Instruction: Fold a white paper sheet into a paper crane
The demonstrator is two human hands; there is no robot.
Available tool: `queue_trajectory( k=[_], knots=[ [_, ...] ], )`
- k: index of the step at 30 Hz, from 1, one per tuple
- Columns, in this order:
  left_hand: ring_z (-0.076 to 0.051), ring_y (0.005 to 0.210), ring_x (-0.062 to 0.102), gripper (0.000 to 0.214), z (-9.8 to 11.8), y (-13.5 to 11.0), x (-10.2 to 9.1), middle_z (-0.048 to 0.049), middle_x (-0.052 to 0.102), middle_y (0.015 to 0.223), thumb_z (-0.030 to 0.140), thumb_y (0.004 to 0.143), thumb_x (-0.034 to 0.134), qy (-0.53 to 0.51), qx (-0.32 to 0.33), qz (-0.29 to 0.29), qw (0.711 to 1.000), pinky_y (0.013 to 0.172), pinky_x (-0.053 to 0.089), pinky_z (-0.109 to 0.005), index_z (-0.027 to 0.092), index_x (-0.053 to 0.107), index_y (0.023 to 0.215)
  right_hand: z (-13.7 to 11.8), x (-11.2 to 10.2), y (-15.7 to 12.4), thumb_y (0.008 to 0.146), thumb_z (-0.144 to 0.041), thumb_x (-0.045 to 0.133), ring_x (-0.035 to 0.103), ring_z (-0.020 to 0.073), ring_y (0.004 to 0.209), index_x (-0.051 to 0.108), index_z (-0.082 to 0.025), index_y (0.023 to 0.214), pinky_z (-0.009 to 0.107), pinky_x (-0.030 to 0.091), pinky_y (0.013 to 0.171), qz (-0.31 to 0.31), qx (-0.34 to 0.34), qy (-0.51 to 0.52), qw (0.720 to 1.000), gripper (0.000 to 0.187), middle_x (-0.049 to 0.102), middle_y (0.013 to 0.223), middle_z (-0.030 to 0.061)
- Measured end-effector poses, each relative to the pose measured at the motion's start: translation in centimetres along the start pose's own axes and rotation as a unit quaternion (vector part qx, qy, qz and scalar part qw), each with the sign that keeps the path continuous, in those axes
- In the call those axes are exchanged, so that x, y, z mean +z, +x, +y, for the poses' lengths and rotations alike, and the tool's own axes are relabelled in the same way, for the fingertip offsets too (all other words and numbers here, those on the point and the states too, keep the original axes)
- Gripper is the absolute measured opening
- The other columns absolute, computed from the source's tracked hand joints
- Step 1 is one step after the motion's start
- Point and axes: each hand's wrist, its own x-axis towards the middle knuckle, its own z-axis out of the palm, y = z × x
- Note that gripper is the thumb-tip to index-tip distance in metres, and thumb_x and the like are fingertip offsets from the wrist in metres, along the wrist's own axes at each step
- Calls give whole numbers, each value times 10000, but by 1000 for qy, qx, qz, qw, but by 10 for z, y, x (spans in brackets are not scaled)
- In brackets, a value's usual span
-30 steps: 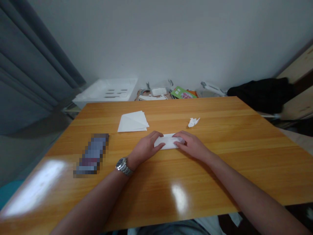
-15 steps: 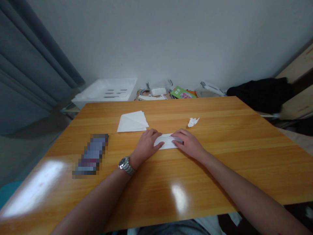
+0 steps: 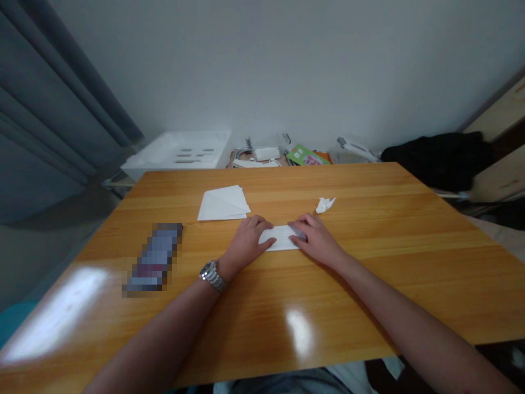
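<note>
A folded strip of white paper (image 3: 282, 238) lies flat on the wooden table, its long side running left to right. At its left end my left hand (image 3: 249, 239), with a metal watch (image 3: 212, 274) on the wrist, grips the paper between thumb and fingers. My right hand (image 3: 318, 239) has the right end in the same way, thumb on the near part and fingers at the far edge. Beyond the left hand lies a small stack of white paper sheets (image 3: 223, 202). Past the right hand stands a small folded paper figure (image 3: 325, 205).
A phone (image 3: 156, 257), blurred out, lies on the table (image 3: 369, 295) to the left. Behind the table's far edge are a white foam tray (image 3: 180, 150), a green booklet (image 3: 307, 155) and some clutter. Black cloth (image 3: 435, 164) is heaped at the back right.
The fingers of my right hand have shifted slightly at the far edge of the paper strip. Otherwise both hands and the paper stay in place.
</note>
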Motion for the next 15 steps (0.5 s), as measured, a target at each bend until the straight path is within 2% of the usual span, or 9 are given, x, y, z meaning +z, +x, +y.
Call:
queue_trajectory(
  k=[9, 15],
  knots=[
    [-244, 1051, 598, 272, 0, 0, 0, -53, 667, 1120, 287, 914, 698, -43, 28, -14, 999, 958, 453, -405, 210, 630, 1165, -4, -2, 0, 914, -346, 687, 559, 293, 1077, 688, -211, 1129, 471, 473, 984, -7, 8, 17, 1000, 254, 596, 1110, 114],
    [-262, 1044, 586, 298, 1, -1, 0, -64, 657, 1100, 339, 887, 729, -13, -4, 1, 1000, 960, 449, -415, 200, 645, 1137, -7, -4, 1, 898, -291, 708, 560, 280, 1039, 673, -194, 1050, 451, 478, 955, -24, 20, 31, 999, 184, 603, 1078, 105]
  ],
)
